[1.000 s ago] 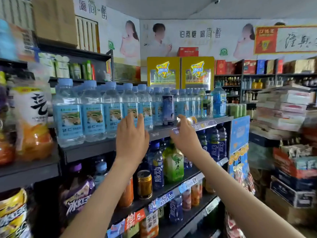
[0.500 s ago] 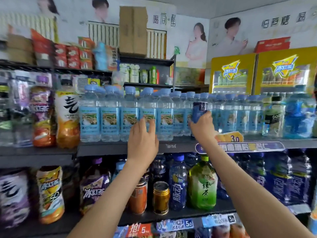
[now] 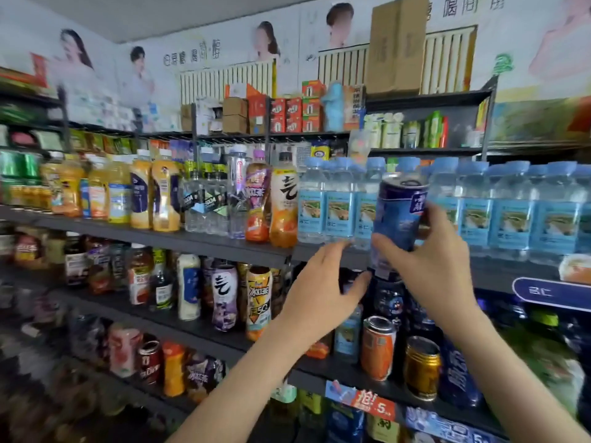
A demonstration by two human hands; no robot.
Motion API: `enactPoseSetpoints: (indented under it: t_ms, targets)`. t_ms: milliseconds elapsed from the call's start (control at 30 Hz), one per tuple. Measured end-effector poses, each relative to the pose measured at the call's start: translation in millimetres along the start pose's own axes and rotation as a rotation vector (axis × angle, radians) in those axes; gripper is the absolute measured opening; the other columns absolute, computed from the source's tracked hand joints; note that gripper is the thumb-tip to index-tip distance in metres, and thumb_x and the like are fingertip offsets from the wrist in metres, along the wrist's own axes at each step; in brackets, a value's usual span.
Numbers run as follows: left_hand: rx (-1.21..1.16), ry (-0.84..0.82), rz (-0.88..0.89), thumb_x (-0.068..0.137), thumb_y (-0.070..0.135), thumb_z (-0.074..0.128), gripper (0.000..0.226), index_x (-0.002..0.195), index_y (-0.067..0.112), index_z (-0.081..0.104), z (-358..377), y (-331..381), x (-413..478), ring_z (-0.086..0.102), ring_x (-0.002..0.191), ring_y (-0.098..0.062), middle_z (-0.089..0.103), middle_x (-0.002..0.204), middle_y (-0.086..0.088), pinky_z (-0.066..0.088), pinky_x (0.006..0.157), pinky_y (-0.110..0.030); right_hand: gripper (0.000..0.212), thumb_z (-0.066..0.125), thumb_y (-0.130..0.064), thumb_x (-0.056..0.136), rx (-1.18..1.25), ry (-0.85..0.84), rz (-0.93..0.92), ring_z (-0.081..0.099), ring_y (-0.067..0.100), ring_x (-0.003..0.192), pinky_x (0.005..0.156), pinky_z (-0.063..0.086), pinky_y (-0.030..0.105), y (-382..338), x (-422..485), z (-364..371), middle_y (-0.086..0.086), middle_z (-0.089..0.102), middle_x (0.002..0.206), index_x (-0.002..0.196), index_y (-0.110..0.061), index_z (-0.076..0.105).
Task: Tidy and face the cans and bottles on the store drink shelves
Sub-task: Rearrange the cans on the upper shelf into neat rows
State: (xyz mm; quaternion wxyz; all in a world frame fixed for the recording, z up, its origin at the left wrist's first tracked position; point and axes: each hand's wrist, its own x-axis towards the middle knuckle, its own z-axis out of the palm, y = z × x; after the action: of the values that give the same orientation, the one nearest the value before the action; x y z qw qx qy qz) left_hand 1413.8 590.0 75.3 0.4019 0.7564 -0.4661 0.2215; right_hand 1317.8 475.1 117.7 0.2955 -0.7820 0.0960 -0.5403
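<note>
Head view: dark metal shelving [image 3: 192,243] fills the frame from the left edge to the right, stepping down in tiers toward the lower right. Above it, along the top of the frame, runs a pale wall of posters [image 3: 198,55]. A tall cardboard box [image 3: 396,46] stands on the topmost shelf at upper right.

At centre right, a packed row of clear water bottles [image 3: 511,219] with blue caps and blue labels stands on the upper drink shelf, labels facing out. To their left on the same shelf are an orange tea bottle [image 3: 284,206] with a large black character, then soda bottles, then yellow juice bottles [image 3: 153,193]. That end of the shelf is blurred. The shelf below, at centre left, holds mixed bottles, some with purple labels.

The right hand [image 3: 428,263], right of centre, grips a dark blue can [image 3: 399,212]. The thumb lies across its lower front and the fingers wrap round its right side. The can is off the shelf, held in front of the water bottles and tipped slightly (its silver top shows).

The left hand [image 3: 319,292], just left of the can, is spread and holds nothing. Its fingers point up toward the shelf edge under the water bottles, with the thumb out toward the can. Whether the fingertips touch the shelf cannot be told.

Below the hands, at lower centre right, an orange can [image 3: 379,350] and a gold can [image 3: 422,366] stand side by side. A red price tag [image 3: 374,404] is fixed to the shelf edge beneath them.
</note>
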Motion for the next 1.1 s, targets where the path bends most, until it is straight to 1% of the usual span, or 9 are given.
enactPoseSetpoints:
  t_ms: [267, 367, 433, 567, 700, 800, 900, 967, 1100]
  targets:
    - [-0.126, 0.048, -0.264, 0.084, 0.019, 0.066, 0.051, 0.128, 0.03, 0.042, -132, -99, -63, 0.055, 0.082, 0.008, 0.057, 0.096, 0.02, 0.045, 0.07, -0.007, 0.075, 0.08, -0.029, 0.071, 0.203, -0.311, -0.034, 0.057, 0.007, 0.102, 0.081, 0.044, 0.016, -97, -61, 162, -0.006, 0.06, 0.116, 0.135, -0.019, 0.043]
    - [-0.101, 0.071, -0.345, 0.081, 0.016, 0.066, 0.052, 0.123, 0.034, 0.042, -192, -148, -86, 0.06, 0.086, 0.003, 0.062, 0.1, 0.014, 0.051, 0.074, -0.017, 0.074, 0.081, -0.029, 0.071, 0.263, -0.357, -0.032, 0.057, 0.008, 0.104, 0.079, 0.041, 0.015, -144, -80, 225, -0.01, 0.057, 0.109, 0.134, -0.019, 0.043]
    - [-0.101, 0.102, -0.381, 0.079, 0.013, 0.067, 0.05, 0.118, 0.035, 0.044, -231, -183, -99, 0.062, 0.086, -0.001, 0.066, 0.104, 0.008, 0.051, 0.073, -0.019, 0.072, 0.08, -0.028, 0.072, 0.307, -0.397, -0.035, 0.053, 0.003, 0.099, 0.072, 0.037, 0.005, -176, -91, 267, -0.014, 0.052, 0.105, 0.133, -0.019, 0.043]
    - [-0.078, 0.164, -0.419, 0.078, 0.013, 0.07, 0.048, 0.107, 0.039, 0.043, -289, -250, -124, 0.056, 0.07, 0.016, 0.06, 0.087, 0.022, 0.043, 0.06, -0.005, 0.064, 0.078, -0.026, 0.075, 0.41, -0.535, -0.03, 0.054, -0.002, 0.093, 0.069, 0.039, -0.002, -220, -108, 347, -0.017, 0.054, 0.104, 0.128, -0.023, 0.043]
    - [-0.132, 0.248, -0.487, 0.077, 0.023, 0.073, 0.04, 0.097, 0.047, 0.048, -327, -312, -142, 0.057, 0.077, 0.017, 0.062, 0.088, 0.023, 0.044, 0.063, -0.005, 0.044, 0.066, -0.031, 0.086, 0.534, -0.673, -0.007, 0.052, -0.022, 0.089, 0.071, 0.04, 0.0, -247, -113, 414, -0.025, 0.054, 0.104, 0.122, -0.028, 0.042]
    - [-0.183, 0.321, -0.536, 0.077, 0.029, 0.074, 0.035, 0.103, 0.042, 0.055, -351, -361, -145, 0.06, 0.08, 0.011, 0.067, 0.094, 0.019, 0.048, 0.066, -0.01, 0.036, 0.051, -0.042, 0.092, 0.553, -0.635, 0.022, 0.054, -0.013, 0.093, 0.077, 0.044, 0.009, -254, -109, 466, -0.021, 0.057, 0.105, 0.124, -0.026, 0.047]
    - [-0.213, 0.375, -0.563, 0.078, 0.026, 0.075, 0.036, 0.106, 0.036, 0.055, -373, -417, -144, 0.062, 0.079, 0.011, 0.067, 0.095, 0.019, 0.048, 0.065, -0.009, 0.036, 0.051, -0.036, 0.095, 0.464, -0.6, -0.014, 0.053, -0.007, 0.092, 0.073, 0.041, 0.008, -255, -97, 526, -0.015, 0.056, 0.103, 0.128, -0.024, 0.045]
    - [-0.218, 0.402, -0.59, 0.075, 0.029, 0.077, 0.039, 0.109, 0.032, 0.059, -388, -457, -140, 0.065, 0.086, 0.003, 0.07, 0.099, 0.014, 0.053, 0.073, -0.02, 0.043, 0.053, -0.031, 0.095, 0.374, -0.588, -0.059, 0.053, -0.003, 0.091, 0.073, 0.039, 0.009, -253, -84, 570, -0.008, 0.054, 0.112, 0.135, -0.023, 0.04]
    - [-0.22, 0.395, -0.621, 0.074, 0.027, 0.079, 0.041, 0.112, 0.028, 0.063, -419, -539, -123, 0.069, 0.087, -0.009, 0.072, 0.101, 0.009, 0.055, 0.073, -0.032, 0.055, 0.052, -0.022, 0.095, 0.24, -0.544, -0.138, 0.045, 0.017, 0.12, 0.093, 0.034, 0.022, -251, -57, 664, 0.005, 0.041, 0.136, 0.144, -0.015, 0.029]
